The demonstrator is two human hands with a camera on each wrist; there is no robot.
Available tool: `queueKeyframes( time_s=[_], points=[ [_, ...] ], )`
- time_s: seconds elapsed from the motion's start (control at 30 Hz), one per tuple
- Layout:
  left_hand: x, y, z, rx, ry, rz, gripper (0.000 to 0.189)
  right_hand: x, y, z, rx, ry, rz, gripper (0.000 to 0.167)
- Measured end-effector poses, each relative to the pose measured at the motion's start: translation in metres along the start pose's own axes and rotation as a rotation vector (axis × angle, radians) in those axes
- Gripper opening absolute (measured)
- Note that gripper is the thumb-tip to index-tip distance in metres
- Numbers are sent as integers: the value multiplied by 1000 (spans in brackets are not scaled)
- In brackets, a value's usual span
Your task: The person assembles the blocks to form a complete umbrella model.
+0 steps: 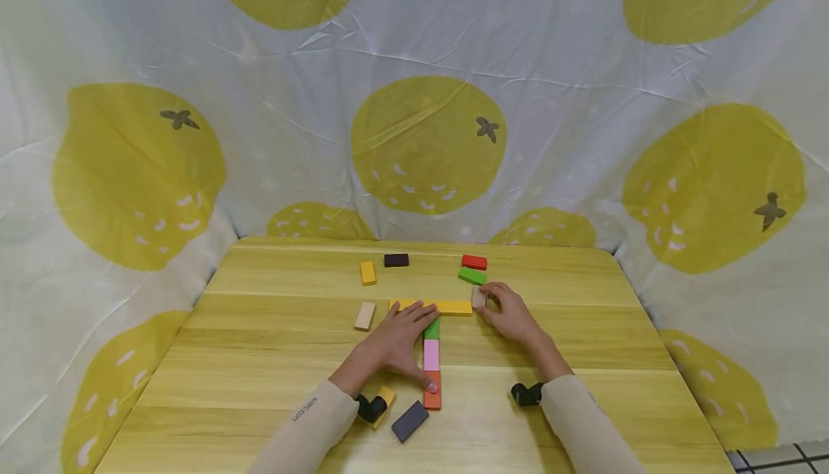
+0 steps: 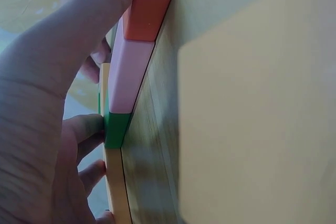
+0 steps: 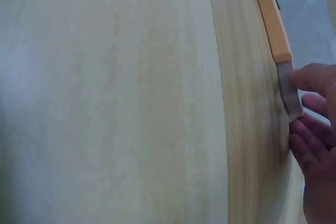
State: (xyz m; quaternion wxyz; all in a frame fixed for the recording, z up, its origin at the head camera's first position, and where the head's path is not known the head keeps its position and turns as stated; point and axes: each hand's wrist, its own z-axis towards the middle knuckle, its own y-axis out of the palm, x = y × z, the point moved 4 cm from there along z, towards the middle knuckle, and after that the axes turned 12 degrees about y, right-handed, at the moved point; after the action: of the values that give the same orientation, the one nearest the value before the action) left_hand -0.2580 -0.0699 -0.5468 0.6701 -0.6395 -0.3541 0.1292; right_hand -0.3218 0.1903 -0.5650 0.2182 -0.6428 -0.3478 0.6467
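Observation:
Flat wooden blocks lie in a T on the table. Its crossbar is a row of yellow blocks (image 1: 456, 308); the stem runs toward me as a green block (image 1: 432, 329), a pink block (image 1: 431, 355) and an orange-red block (image 1: 432, 399). My left hand (image 1: 396, 341) spreads over the stem, its thumb touching the orange-red block and its fingertips resting on the green block and yellow row. At the crossbar's right end, my right hand (image 1: 516, 317) pinches a beige block (image 3: 287, 90) between thumb and fingers. That block appears to touch the yellow row's end.
Beyond the crossbar lie a black block (image 1: 396, 260), a yellow block (image 1: 368, 273), a red block (image 1: 475, 262) and a green block (image 1: 472, 276). A beige block (image 1: 365, 316) is left of it. Near my left wrist are another yellow block (image 1: 387, 396) and a dark grey block (image 1: 410, 421).

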Motion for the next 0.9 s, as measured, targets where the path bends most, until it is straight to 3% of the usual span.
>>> queueKeyframes(
  time_s=[0.9],
  points=[
    [0,0,-1,3,13,-12,137,0,0,-4,8,-26,0,50]
  ],
)
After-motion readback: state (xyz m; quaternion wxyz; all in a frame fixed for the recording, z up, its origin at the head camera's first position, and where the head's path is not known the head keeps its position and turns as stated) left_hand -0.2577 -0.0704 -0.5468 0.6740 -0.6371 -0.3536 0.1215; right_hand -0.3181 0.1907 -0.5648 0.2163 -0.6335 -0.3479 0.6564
